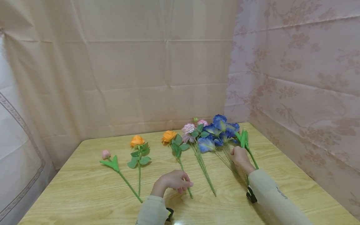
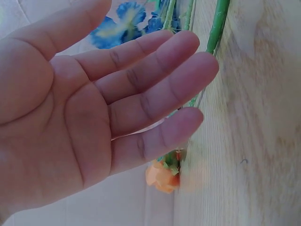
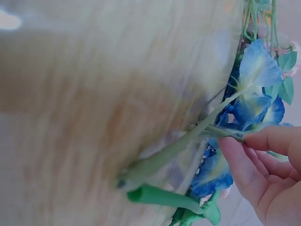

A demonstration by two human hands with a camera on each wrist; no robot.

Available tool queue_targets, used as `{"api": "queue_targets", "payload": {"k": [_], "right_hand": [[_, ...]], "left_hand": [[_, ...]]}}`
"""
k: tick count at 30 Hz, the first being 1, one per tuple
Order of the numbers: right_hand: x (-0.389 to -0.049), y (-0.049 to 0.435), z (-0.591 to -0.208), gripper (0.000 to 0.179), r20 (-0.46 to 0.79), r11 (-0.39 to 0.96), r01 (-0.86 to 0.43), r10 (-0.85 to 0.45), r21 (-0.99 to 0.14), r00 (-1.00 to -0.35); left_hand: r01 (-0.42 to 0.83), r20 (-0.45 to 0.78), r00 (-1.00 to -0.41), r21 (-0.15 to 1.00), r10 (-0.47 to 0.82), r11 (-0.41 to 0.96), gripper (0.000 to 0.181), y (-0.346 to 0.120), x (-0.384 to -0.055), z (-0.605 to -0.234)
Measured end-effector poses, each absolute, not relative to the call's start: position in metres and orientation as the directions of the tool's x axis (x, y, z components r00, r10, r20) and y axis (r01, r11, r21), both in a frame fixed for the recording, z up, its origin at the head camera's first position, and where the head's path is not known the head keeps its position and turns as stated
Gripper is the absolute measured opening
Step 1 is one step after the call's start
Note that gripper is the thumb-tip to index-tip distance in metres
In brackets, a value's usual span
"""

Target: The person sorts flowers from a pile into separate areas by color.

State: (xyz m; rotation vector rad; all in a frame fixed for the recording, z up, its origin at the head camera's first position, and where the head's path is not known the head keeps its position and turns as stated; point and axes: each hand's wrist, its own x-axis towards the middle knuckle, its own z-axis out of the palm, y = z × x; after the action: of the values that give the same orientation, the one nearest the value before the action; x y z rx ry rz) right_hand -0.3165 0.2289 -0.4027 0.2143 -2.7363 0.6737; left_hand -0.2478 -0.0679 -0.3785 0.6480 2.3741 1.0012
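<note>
Several artificial flowers lie in a row on the wooden table (image 1: 84, 193). My left hand (image 1: 184, 184) hovers palm-open over the lower stem of an orange rose (image 1: 168, 136). In the left wrist view its fingers (image 2: 188, 80) are straight, with the green stem (image 2: 217, 26) just behind them and the orange rose (image 2: 162, 175) below. My right hand (image 1: 234, 154) rests on the stems of the blue flower bunch (image 1: 219, 131). The right wrist view shows this hand (image 3: 235, 139) pinching a thin stem of the blue flowers (image 3: 256, 70).
A pink bud stem (image 1: 105, 153) and another orange rose (image 1: 137, 140) lie to the left. Pink blooms (image 1: 188, 128) sit beside the blue bunch, and a leafy green stem (image 1: 244, 139) lies on its right. Cloth walls close in the back and right sides.
</note>
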Motion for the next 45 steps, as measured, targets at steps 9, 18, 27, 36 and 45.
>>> {"api": "queue_targets", "payload": {"k": [9, 18, 27, 36, 45], "right_hand": [[-0.327, 0.233, -0.411, 0.035, 0.372, 0.863, -0.274, -0.109, -0.425, -0.922], [-0.333, 0.241, -0.422, 0.021, 0.331, 0.864, -0.299, -0.166, -0.404, -0.929], [-0.312, 0.226, -0.401, 0.043, 0.254, 0.875, -0.196, -0.087, -0.442, -0.963], [-0.31, 0.221, -0.398, 0.045, 0.142, 0.899, -0.057, 0.006, -0.435, -0.99], [-0.305, 0.209, -0.391, 0.02, 0.125, 0.929, -0.07, -0.026, -0.363, -0.992]], "left_hand": [[0.236, -0.25, -0.77, 0.744, 0.588, 0.625, 0.017, -0.067, -0.248, -0.381], [0.248, -0.248, -0.773, 0.728, 0.583, 0.639, 0.017, -0.067, -0.248, -0.382], [0.24, -0.243, -0.776, 0.739, 0.582, 0.629, 0.016, -0.068, -0.248, -0.383], [0.25, -0.242, -0.777, 0.728, 0.581, 0.638, 0.017, -0.068, -0.248, -0.383], [0.261, -0.23, -0.788, 0.716, 0.572, 0.648, 0.018, -0.07, -0.248, -0.383]]}}
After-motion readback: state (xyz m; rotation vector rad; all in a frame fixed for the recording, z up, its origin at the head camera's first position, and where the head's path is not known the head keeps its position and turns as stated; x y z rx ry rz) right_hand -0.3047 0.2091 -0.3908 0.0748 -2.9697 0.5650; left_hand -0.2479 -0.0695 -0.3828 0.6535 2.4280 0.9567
